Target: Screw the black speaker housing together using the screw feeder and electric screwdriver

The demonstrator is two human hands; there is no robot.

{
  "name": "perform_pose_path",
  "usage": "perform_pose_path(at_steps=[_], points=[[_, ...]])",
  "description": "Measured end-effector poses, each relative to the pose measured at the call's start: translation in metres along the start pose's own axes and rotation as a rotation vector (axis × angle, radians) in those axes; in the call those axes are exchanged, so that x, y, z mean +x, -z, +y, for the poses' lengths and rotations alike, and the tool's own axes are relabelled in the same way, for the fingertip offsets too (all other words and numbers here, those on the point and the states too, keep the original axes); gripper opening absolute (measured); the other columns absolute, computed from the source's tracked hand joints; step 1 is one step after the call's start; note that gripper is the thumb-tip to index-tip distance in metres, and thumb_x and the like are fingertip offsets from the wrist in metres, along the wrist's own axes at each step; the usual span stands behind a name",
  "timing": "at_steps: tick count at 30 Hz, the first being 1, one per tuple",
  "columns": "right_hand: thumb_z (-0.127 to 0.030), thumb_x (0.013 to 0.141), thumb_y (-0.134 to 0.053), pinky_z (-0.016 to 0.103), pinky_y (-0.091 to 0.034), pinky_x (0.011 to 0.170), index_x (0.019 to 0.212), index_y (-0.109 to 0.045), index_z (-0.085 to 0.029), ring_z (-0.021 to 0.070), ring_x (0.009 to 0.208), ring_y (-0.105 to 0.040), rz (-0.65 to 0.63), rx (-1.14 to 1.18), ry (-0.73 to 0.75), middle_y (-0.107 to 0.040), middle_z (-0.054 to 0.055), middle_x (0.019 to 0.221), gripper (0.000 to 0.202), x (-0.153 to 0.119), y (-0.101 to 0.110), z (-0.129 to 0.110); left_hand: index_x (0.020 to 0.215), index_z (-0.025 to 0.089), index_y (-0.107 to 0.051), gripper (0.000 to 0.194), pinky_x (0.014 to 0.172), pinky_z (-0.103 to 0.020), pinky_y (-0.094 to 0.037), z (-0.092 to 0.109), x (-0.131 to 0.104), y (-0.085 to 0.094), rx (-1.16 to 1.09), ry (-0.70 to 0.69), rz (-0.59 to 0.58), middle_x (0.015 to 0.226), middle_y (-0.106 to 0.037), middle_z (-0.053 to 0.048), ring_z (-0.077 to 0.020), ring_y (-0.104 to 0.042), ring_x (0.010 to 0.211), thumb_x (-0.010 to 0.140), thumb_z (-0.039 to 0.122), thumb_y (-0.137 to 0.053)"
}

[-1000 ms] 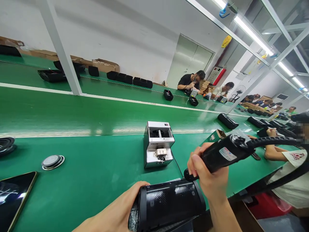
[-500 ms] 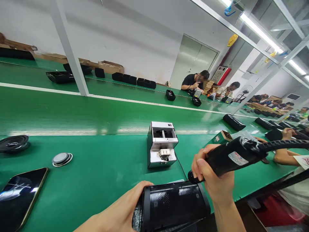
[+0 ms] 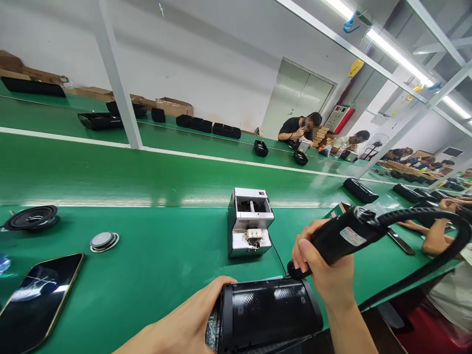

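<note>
Two hands are busy at the near edge of the green bench (image 3: 147, 275). The left hand (image 3: 191, 319) clamps one end of a black cylindrical speaker housing (image 3: 267, 312) lying on its side, fingers curled round its rim, thumb on top. The right hand (image 3: 324, 268) is wrapped tight round the grip of a black electric screwdriver (image 3: 337, 241), whose thick cable (image 3: 435, 231) loops off to the right. The driver's nose points down at the housing's upper right edge, just under the right fingers; the bit itself and any screw beneath it are hidden, so contact cannot be confirmed.

Judging by this pose, fastening of the housing is under way rather than finished: the tool sits at one spot near the right end, and no screw heads can be made out on the perforated shell, so how many are already in cannot be told.

Just beyond the fingers stands a small grey screw feeder (image 3: 250, 222). Well off to the left of the left hand lie a loose speaker driver (image 3: 33, 217), a round metal disc (image 3: 104, 241) and a smartphone (image 3: 37, 297), all apart from one another. Past the right hand, a co-worker's forearm (image 3: 433, 236) rests on the bench, and more black housings (image 3: 359, 190) lie along the line.
</note>
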State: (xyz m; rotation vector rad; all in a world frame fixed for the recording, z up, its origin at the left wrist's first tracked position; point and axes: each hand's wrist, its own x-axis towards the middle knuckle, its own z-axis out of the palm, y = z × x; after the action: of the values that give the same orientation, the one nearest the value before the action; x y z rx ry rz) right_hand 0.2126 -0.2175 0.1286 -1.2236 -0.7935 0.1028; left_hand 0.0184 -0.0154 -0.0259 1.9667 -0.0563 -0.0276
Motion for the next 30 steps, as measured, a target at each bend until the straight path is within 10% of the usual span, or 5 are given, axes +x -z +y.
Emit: perform_pose_path(at_steps=[8,17,30], points=[[-0.015,0.097,-0.086,0.026,-0.056,0.052,0.111,-0.069,-0.025,0.0123,0.047,-0.058,0.141,0.037,0.287,-0.063,-0.007,0.071,0.023,0.046,-0.025,-0.037,0.184,0.035,-0.012,0.152,0.143,-0.065,-0.039,-0.033,-0.010,-0.005,0.079,-0.037,-0.032,0.183,-0.046,-0.019,-0.0502,-0.049,0.168,0.069,0.065,-0.107],[-0.027,0.095,-0.084,0.025,-0.051,0.041,0.105,-0.063,-0.023,0.0146,0.041,-0.058,0.175,-0.059,0.262,-0.062,-0.009,0.062,0.024,0.068,-0.072,0.004,0.179,0.041,-0.025,0.124,0.139,-0.059,-0.047,-0.029,-0.006,0.001,0.064,-0.238,-0.005,0.183,-0.046,-0.016,-0.0477,-0.055,0.164,0.085,0.071,-0.100],[-0.022,0.094,-0.085,0.025,-0.050,0.046,0.111,-0.065,-0.023,0.0125,0.043,-0.053,0.151,-0.030,0.191,-0.057,-0.010,0.065,0.026,0.058,-0.033,-0.017,0.173,0.041,-0.031,0.119,0.139,-0.056,-0.046,-0.026,-0.003,-0.002,0.027,-0.264,0.004,0.179,-0.048,-0.012,-0.0446,-0.056,0.162,0.076,0.043,-0.100]])
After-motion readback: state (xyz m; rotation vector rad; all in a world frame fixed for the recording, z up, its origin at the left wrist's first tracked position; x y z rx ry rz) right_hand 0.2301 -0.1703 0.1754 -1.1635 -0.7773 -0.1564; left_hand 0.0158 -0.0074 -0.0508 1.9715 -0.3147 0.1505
